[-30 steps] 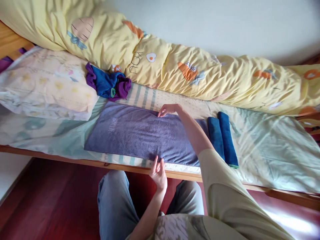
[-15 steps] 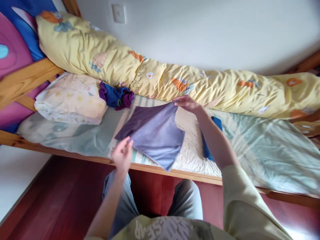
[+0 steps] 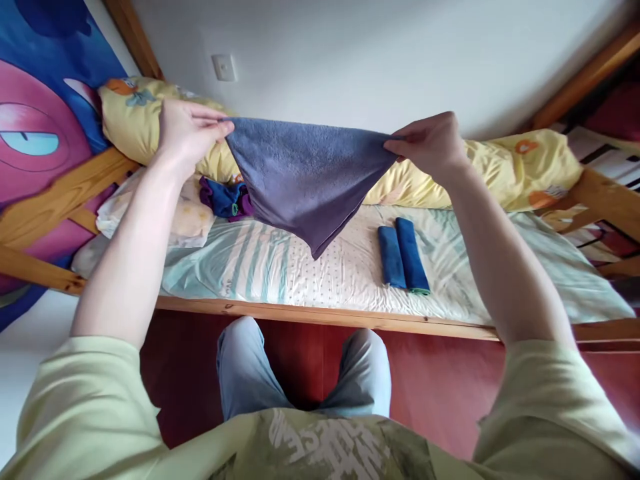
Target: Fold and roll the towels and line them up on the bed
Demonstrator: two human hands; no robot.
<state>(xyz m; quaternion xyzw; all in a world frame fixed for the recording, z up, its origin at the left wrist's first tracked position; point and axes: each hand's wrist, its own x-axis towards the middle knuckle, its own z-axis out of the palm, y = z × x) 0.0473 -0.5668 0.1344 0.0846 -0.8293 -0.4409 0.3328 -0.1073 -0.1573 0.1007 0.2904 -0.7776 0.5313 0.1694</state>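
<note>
The towel (image 3: 305, 173), grey-purple, hangs in the air above the bed (image 3: 345, 287), just up toward 12 o'clock from the middle of the view. Both hands grasp it: the left hand (image 3: 185, 133), at 10 o'clock, pinches one top corner between thumb and fingers, and the right hand (image 3: 434, 143), at 2 o'clock, pinches the other. The top edge is drawn nearly straight between them, dipping a little toward the right hand. Below, the cloth narrows to a tip pointing at 6 o'clock, with a second layer showing along its right edge; whether the tip clears the bed is hard to tell.

Taking the towel as the dial's centre, two blue rolls (image 3: 403, 257) lie side by side on the bed at 4 o'clock, one with a green edge at its near end. At 8 to 9 o'clock a blue and purple bundle (image 3: 223, 198) sits crumpled against the pillow (image 3: 193, 223). The yellow quilt (image 3: 510, 167) stretches behind the towel from 9 o'clock across to 3, partly hidden by cloth and arms. A socket (image 3: 223, 67) is on the wall (image 3: 340, 73) at 10 to 11 o'clock. Toward 6 o'clock come the wooden rail (image 3: 350, 319), the wearer's jeans (image 3: 245, 360) and the red floor (image 3: 440, 380).
</note>
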